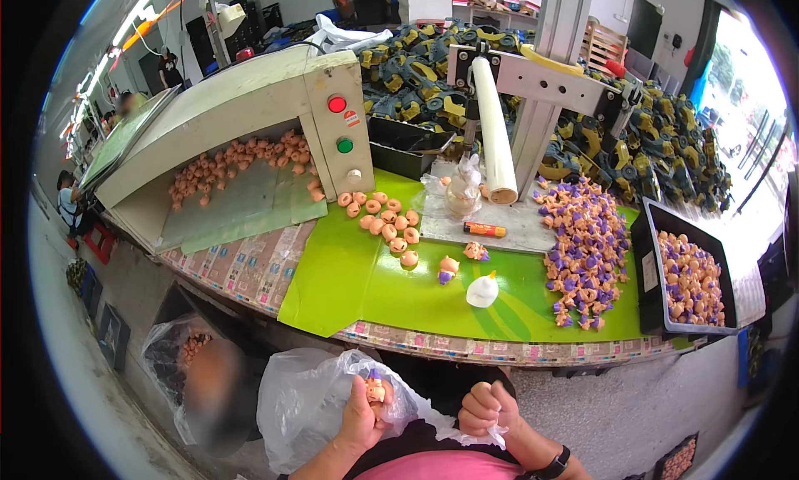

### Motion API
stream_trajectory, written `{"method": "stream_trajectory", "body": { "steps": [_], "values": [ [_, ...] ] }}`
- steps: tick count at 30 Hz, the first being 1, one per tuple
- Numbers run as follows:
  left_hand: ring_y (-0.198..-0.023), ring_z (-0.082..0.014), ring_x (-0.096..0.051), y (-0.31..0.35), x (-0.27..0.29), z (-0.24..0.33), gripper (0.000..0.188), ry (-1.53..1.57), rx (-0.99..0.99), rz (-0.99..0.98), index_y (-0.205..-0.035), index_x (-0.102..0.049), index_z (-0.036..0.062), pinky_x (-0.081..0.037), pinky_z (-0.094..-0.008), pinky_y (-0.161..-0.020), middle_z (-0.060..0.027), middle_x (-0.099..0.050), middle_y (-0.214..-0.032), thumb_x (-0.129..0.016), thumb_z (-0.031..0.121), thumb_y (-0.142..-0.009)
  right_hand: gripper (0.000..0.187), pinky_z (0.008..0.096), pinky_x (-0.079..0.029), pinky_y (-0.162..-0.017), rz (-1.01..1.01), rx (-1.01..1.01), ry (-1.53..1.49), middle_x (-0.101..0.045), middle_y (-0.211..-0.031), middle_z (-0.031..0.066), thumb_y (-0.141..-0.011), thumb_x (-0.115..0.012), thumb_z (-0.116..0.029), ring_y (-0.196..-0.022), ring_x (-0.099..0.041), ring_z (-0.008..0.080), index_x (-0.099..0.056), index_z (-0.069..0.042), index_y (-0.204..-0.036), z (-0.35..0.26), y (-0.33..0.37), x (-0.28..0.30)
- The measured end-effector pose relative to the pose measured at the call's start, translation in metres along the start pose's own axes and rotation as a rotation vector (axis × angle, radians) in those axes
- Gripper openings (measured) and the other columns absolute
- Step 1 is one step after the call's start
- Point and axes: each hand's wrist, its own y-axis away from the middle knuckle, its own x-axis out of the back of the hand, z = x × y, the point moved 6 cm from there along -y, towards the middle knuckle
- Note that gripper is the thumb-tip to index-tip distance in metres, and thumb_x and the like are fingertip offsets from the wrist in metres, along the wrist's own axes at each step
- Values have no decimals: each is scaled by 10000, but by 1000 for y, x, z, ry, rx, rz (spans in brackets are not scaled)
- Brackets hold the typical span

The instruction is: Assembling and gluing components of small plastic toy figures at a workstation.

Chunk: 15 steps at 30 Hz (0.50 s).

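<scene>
Lower centre: figure (pixel 375 391) clamped in left hand (pixel 359 420), bag (pixel 298 405) in right hand (pixel 486 410).
Figure could be dropped if bag is tugged.

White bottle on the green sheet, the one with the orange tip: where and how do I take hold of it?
Probably set the grip around the bottle's rounded white body, coming from the person's right, since small figures lie to its left and beyond. Avoid the orange tip: it is narrow.

Small figure (pixel 376 389) | peach, purple-tipped | tip up | plastic bag (pixel 293 401) | translucent, crumpled | either side of figure
</scene>
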Motion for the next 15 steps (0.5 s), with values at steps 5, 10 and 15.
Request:
{"method": "stream_trajectory", "body": {
  "steps": [5,10,15],
  "values": [
    [-398,-58,-309,2,2,1,656,-8,3,17,-714,-480,102,-217,-210,-368,34,-415,-531,-317,725,-834,263,225,-328,-487,170,50,264,-376,-668,-5,-918,-552,-270,-587,-353,97,-453,-74,-773,0,-5,-1],
    [-413,-62,-341,4,3,1,658,5,7,-5,-689,-473,109,-230,-201,-364,33,-420,-548,-318,733,-828,191,231,-344,-542,278,101,396,-376,-727,6,-916,-552,-227,-675,-371,121,-461,-71,-856,3,-13,-2],
    [-412,-62,-344,4,6,0,654,9,-4,6,-686,-470,107,-220,-210,-361,36,-418,-547,-317,725,-836,254,237,-293,-456,282,-3,337,-357,-663,-10,-944,-491,-296,-579,-325,104,-469,-72,-826,8,-12,6]
  ]
}}
